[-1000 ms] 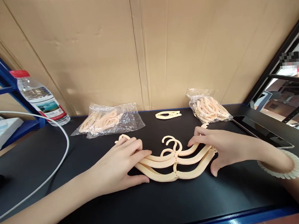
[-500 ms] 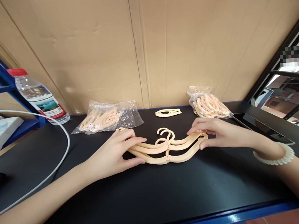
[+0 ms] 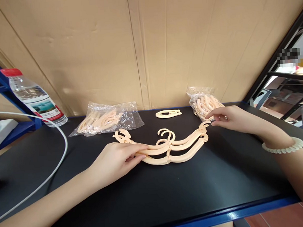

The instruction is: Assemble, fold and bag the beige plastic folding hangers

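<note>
Several peach-coloured plastic folding hangers point(image 3: 186, 157) lie together on the black table, their hooks upward at the middle. My left hand point(image 3: 118, 161) is closed around their left arms, thumb below and fingers on top. Beyond it, the hinged left end pieces point(image 3: 123, 134) stick out. My right hand point(image 3: 230, 119) is just off the right ends, its fingers loosely bent and apart. Its fingertips are very near a small end piece point(image 3: 205, 125); whether they touch it is unclear. A folded hanger point(image 3: 168, 114) lies by itself farther back.
Clear plastic bags of hangers lie at the back left point(image 3: 104, 119) and back right point(image 3: 204, 103), the latter behind my right hand. A water bottle point(image 3: 39, 99) leans at far left near a white cable point(image 3: 62, 132). A cardboard wall point(image 3: 158, 51) rises behind.
My right hand has come off the hangers' right ends and moved right and slightly up. My left hand has slid inward, baring the left end pieces. The view has shifted slightly.
</note>
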Demonstrator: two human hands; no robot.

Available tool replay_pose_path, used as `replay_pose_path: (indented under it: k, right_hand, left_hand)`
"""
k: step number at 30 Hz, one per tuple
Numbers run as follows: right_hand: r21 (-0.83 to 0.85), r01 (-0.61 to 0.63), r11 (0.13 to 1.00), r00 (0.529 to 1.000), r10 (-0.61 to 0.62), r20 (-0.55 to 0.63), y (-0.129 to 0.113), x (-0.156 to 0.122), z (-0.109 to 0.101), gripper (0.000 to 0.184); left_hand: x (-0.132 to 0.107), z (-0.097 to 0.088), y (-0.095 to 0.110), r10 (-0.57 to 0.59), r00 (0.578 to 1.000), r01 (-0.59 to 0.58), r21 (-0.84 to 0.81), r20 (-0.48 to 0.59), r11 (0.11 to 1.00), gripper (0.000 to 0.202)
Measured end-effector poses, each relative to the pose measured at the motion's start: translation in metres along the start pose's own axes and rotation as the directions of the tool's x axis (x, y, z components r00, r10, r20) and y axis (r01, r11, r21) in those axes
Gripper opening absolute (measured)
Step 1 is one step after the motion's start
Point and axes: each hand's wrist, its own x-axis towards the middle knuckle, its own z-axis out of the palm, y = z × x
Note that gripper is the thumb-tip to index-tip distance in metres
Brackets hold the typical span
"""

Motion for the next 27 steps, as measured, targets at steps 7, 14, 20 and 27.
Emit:
replay_pose_path:
  k: [7, 14, 20, 27]
  right_hand:
    - [0.149, 0.025, 0.989, 0.98, -0.054, 0.191, -0.004, -0.001, 0.007, 0.049]
    - [0.269, -0.003, 0.963, 0.946, -0.084, 0.313, -0.021, 0.0, 0.014, 0.042]
    - [0.29, 0.02, 0.957, 0.955, -0.104, 0.278, -0.021, 0.002, 0.018, 0.039]
    - [0.24, 0.098, 0.966, 0.956, -0.159, 0.248, -0.025, 0.002, 0.019, 0.036]
  left_hand:
    - [0.001, 0.002, 0.005, 0.003, 1.0, -0.003, 0.001, -0.015, 1.0, 0.029]
    - [0.003, 0.013, 0.013, -0.045, 0.997, 0.045, 0.008, -0.064, 0.999, 0.027]
    - [0.003, 0.015, 0.014, -0.029, 0.994, 0.029, 0.001, -0.103, 1.0, 0.026]
    - [0.002, 0.016, 0.014, -0.058, 0.992, 0.061, 0.022, -0.109, 0.998, 0.024]
